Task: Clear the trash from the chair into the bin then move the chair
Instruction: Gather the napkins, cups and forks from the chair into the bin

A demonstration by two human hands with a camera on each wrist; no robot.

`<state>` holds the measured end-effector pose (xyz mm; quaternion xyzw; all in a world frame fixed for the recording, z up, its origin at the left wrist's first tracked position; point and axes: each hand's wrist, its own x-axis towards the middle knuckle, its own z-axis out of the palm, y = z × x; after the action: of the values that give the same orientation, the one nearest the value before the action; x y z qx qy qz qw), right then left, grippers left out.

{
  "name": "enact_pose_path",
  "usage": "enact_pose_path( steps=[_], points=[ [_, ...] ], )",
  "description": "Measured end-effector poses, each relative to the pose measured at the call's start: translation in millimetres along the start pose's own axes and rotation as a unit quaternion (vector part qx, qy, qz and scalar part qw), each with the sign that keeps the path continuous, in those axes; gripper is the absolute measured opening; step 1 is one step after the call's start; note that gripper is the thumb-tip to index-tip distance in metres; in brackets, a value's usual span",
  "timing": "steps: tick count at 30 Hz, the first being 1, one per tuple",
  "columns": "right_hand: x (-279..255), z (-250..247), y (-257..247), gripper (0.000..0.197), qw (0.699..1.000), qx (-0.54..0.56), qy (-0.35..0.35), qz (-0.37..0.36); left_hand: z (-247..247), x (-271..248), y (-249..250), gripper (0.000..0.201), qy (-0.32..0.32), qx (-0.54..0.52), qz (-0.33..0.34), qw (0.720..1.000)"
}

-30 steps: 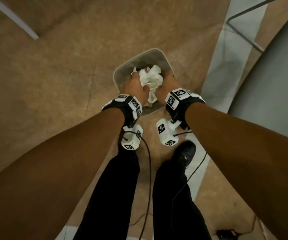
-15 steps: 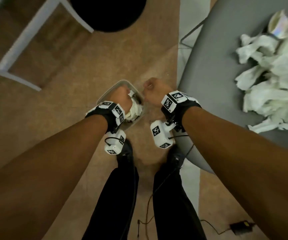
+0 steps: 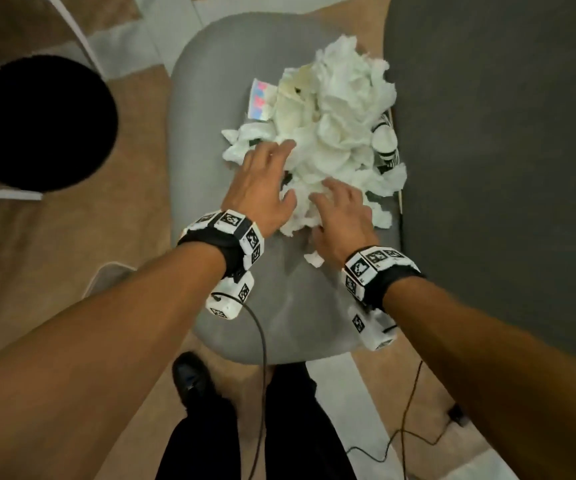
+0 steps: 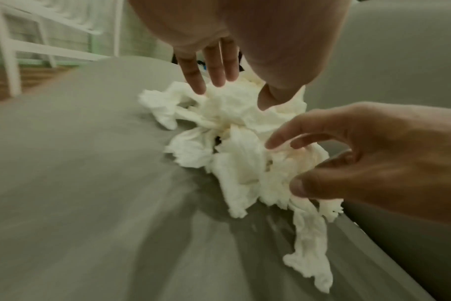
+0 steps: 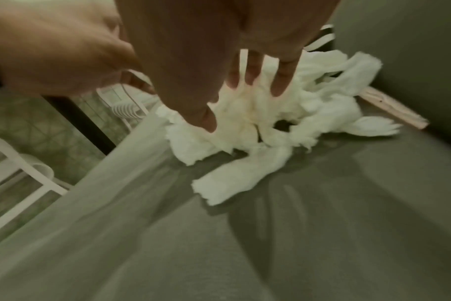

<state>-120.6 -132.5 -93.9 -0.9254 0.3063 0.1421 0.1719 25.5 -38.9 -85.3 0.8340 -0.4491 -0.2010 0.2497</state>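
Note:
A heap of crumpled white tissue trash [image 3: 335,112] lies on the grey chair seat [image 3: 279,306], against the dark backrest [image 3: 501,168]. My left hand [image 3: 262,181] reaches over the heap's near left side with fingers spread, its fingertips [image 4: 196,81] touching the paper [image 4: 232,126]. My right hand [image 3: 340,209] lies on the heap's near edge, its fingers [image 5: 283,81] straight and pressing into the tissue [image 5: 265,126]. Neither hand holds anything. A corner of the bin [image 3: 104,275] shows on the floor left of my left forearm.
A pink-and-blue wrapper [image 3: 260,98] and a black-striped white item [image 3: 385,140] sit in the heap. A wooden stick [image 5: 394,110] lies by the backrest. A black round stool [image 3: 37,123] and white furniture legs [image 3: 78,32] stand at the left. Cables [image 3: 404,434] trail on the floor by my feet.
Both hands have left the bin, where they dropped tissue, and swung right onto the chair's heap. Their fingers went from curled to spread. The view has turned from bin to chair.

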Motion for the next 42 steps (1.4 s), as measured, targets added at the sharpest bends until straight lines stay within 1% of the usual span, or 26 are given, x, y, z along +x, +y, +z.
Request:
enact_pose_path(
  steps=[2, 3, 4, 6, 7, 8, 10, 11, 12, 14, 16, 19, 21, 22, 24, 25, 26, 28, 31, 33, 35, 37, 38, 39, 41, 42],
  points=[
    [2.6, 2.2, 18.0, 0.080, 0.999, 0.020, -0.027, -0.002, 13.6, 20.0, 19.5, 0.084, -0.003, 0.052, 0.025, 0.998],
    [5.0, 3.3, 20.9, 0.084, 0.999, 0.014, -0.044, -0.011, 17.6, 27.5, 26.0, 0.090, -0.004, 0.084, 0.030, 0.996],
    [8.3, 5.1, 23.0, 0.081, 0.998, -0.011, -0.057, -0.024, 21.1, 35.5, 30.7, 0.095, -0.008, 0.111, 0.031, 0.993],
    [15.9, 8.1, 23.2, 0.059, 0.995, -0.060, -0.062, -0.046, 26.6, 50.7, 36.0, 0.103, -0.034, 0.149, 0.022, 0.988],
    [19.3, 9.0, 21.5, 0.047, 0.994, -0.074, -0.058, -0.057, 27.9, 57.2, 36.9, 0.103, -0.049, 0.166, 0.014, 0.985],
    [22.0, 9.6, 18.5, 0.039, 0.993, -0.082, -0.055, -0.067, 27.5, 61.8, 36.7, 0.098, -0.058, 0.185, 0.007, 0.981],
    [23.6, 10.2, 12.8, 0.033, 0.993, -0.078, -0.043, -0.083, 26.9, 68.5, 34.6, 0.071, -0.061, 0.206, 0.001, 0.977],
    [22.8, 9.5, 10.6, 0.031, 0.993, -0.070, -0.028, -0.092, 26.2, 69.5, 32.4, 0.056, -0.057, 0.200, -0.002, 0.978],
    [21.6, 8.1, 9.6, 0.029, 0.993, -0.062, -0.013, -0.104, 26.9, 69.5, 29.9, 0.045, -0.049, 0.185, -0.007, 0.981],
    [16.9, 6.5, 6.5, 0.032, 0.990, -0.046, 0.006, -0.135, 25.8, 62.2, 21.9, 0.033, -0.019, 0.139, -0.020, 0.990],
    [12.6, 5.1, 3.9, 0.039, 0.988, -0.032, 0.009, -0.154, 22.8, 53.1, 13.2, 0.027, 0.018, 0.082, -0.016, 0.996],
    [11.0, 4.1, 0.5, 0.050, 0.989, -0.003, 0.009, -0.151, 15.4, 43.0, 0.5, 0.032, 0.059, 0.015, -0.022, 0.998],
    [13.0, 2.7, -1.0, 0.055, 0.989, -0.005, -0.011, -0.147, 8.4, 37.5, -6.1, 0.032, 0.073, -0.011, -0.025, 0.997],
    [13.6, 1.3, -2.4, 0.054, 0.989, -0.007, -0.018, -0.150, 4.0, 34.1, -8.5, 0.026, 0.085, -0.023, -0.026, 0.996],
    [12.7, -3.6, -1.4, 0.040, 0.988, 0.002, 0.002, -0.152, -2.6, 28.8, -6.5, 0.009, 0.113, -0.055, -0.047, 0.991],
    [11.5, -7.0, -1.8, 0.033, 0.988, 0.006, 0.016, -0.152, -5.8, 25.4, -5.4, 0.013, 0.123, -0.077, -0.066, 0.987],
    [10.4, -10.0, -1.4, 0.030, 0.989, 0.009, 0.025, -0.148, -7.5, 23.1, -4.4, 0.023, 0.125, -0.104, -0.078, 0.984],
    [7.6, -17.0, -1.1, 0.034, 0.991, 0.022, 0.031, -0.125, -10.2, 20.2, -4.9, 0.042, 0.114, -0.145, -0.078, 0.980],
    [3.3, -28.7, 0.4, 0.041, 0.992, 0.064, 0.062, -0.084, -12.6, 15.9, -8.0, 0.054, 0.091, -0.122, -0.056, 0.987],
    [-0.4, -38.1, -0.2, 0.044, 0.991, 0.092, 0.084, -0.054, -18.0, 10.3, -7.0, 0.061, 0.073, -0.105, -0.062, 0.990],
    [-3.0, -47.5, -2.9, 0.051, 0.987, 0.117, 0.104, -0.032, -25.4, 3.2, -3.7, 0.068, 0.076, -0.103, -0.061, 0.990],
    [-2.3, -54.0, -6.1, 0.064, 0.986, 0.121, 0.107, -0.028, -35.1, -3.6, -0.1, 0.066, 0.101, -0.118, -0.050, 0.987],
    [-0.3, -55.8, -7.3, 0.070, 0.989, 0.111, 0.094, -0.030, -38.9, -6.1, 1.4, 0.061, 0.111, -0.130, -0.047, 0.984],
    [1.7, -57.5, -8.6, 0.070, 0.993, 0.090, 0.071, -0.031, -41.5, -8.7, 2.5, 0.055, 0.118, -0.138, -0.047, 0.982],
    [5.7, -61.8, -12.5, 0.055, 0.999, 0.029, 0.035, -0.030, -46.7, -15.1, 5.3, 0.044, 0.129, -0.135, -0.051, 0.981],
    [6.8, -64.4, -15.4, 0.046, 0.999, 0.010, 0.034, -0.030, -48.9, -18.9, 6.1, 0.040, 0.136, -0.131, -0.054, 0.981]
  ],
)
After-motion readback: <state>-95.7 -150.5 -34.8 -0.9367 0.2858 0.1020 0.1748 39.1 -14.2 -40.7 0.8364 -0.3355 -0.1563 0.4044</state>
